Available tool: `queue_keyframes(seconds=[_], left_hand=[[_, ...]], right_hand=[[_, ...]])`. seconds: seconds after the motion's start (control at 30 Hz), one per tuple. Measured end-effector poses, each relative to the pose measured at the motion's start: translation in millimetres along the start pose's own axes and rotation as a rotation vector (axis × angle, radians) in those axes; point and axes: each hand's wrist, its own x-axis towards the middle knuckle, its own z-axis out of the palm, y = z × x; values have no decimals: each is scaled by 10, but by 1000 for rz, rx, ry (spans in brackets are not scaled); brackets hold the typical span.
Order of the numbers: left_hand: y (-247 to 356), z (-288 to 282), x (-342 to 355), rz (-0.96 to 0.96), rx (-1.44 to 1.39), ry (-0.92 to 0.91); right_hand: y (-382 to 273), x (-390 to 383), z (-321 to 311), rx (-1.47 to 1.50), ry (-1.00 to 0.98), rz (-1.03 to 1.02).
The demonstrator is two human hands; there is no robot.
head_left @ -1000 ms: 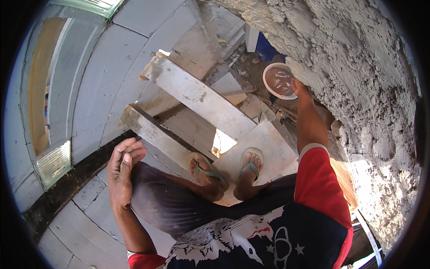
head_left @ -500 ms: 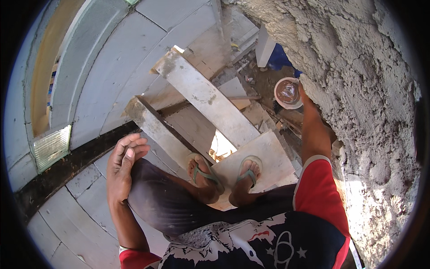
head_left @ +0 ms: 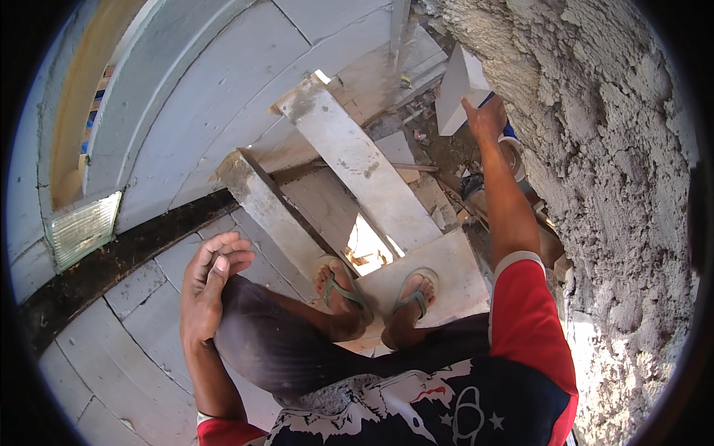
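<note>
The block is seen far ahead on the right, between the rubble and the rough wall. Its long axis is run roughly away from the person, the far end tipped a little to the right and the near end brought down to a narrow lower corner. One broad face is turned toward the left and is brightly lit; a second, greyer face is angled toward the wall. The block is white, flat-sided and sharp-edged, and its right part is covered by the right hand. The right arm is stretched far forward, with the palm turned down and the thumb side laid against the block's near edge; whether the fingers are closed on it cannot be told. Below that wrist, the bucket is partly hidden by the forearm. The left hand is held up beside the left knee, its fingers loosely bent and the thumb kept apart
</note>
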Motion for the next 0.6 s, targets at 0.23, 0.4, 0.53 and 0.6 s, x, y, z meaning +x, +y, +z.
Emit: queue_keyframes(seconds=[0.23,0.4,0.53,0.6], left_hand=[[-125,-151,-37,-33,-22,21],[-170,-209,-72,-30,-34,25],[-173,-233,-86,-7,-31,32],[-164,-240,-107,3,-58,16]], right_hand=[[-335,136,-51,-290,-73,83],[-405,291,-145,-147,-280,140],[-790,-333,-258,-162,-252,90],[-875,-638,-424,-173,-256,28]])
